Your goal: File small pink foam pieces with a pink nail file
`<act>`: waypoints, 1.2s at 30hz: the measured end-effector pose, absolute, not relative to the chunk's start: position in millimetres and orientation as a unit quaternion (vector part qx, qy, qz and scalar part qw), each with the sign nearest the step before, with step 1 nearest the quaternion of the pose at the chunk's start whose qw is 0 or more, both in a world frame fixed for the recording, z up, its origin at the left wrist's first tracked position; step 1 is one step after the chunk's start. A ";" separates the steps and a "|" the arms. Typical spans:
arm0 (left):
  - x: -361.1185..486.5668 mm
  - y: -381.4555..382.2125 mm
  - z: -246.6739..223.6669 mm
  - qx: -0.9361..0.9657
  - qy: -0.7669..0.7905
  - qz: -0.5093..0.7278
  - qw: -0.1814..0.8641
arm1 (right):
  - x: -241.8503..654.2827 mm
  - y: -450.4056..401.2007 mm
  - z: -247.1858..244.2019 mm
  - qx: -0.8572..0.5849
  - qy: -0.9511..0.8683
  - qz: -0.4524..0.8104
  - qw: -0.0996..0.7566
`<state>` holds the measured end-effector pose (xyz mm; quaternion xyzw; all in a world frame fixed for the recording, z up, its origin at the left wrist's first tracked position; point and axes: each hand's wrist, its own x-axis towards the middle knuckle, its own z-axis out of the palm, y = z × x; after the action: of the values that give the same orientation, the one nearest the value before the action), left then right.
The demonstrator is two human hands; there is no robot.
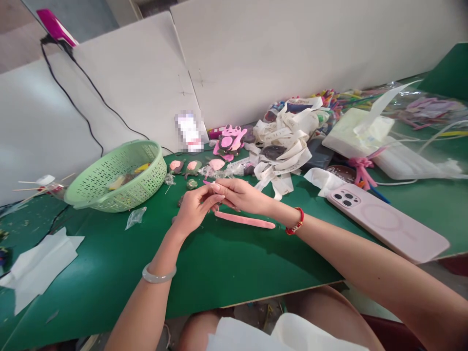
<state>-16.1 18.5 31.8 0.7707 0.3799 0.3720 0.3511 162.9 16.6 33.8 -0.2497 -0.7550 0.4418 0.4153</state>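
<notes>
My left hand (pixel 195 209), with a pale jade bangle (pixel 159 274) on its wrist, reaches in from the lower left. My right hand (pixel 239 195), wearing a red beaded bracelet (pixel 295 221), comes from the right. Their fingertips meet around a thin pink strip (pixel 207 183), whose end pokes out at the upper left and whose remainder is hidden by my fingers. Just below my hands, a long pink clay roll (pixel 244 220) lies on the green tabletop (pixel 234 263), not touching them.
A pale green plastic basket (pixel 119 178) stands left of my hands. Small clay pieces (pixel 192 168) sit beyond them. White paper strips (pixel 283 139) lie heaped behind, and a phone in a pink case (pixel 383 222) lies at right. White boards (pixel 278 53) stand along the table's far side.
</notes>
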 end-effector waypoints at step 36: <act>-64.0 36.2 34.4 0.789 0.611 0.065 -0.014 | 187.6 40.9 33.7 -0.360 -0.660 0.482 0.449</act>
<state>-64.0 36.2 34.4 0.7889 0.6109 0.0652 -0.0138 187.6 40.9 33.7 -0.3599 -0.6605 0.4825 0.4488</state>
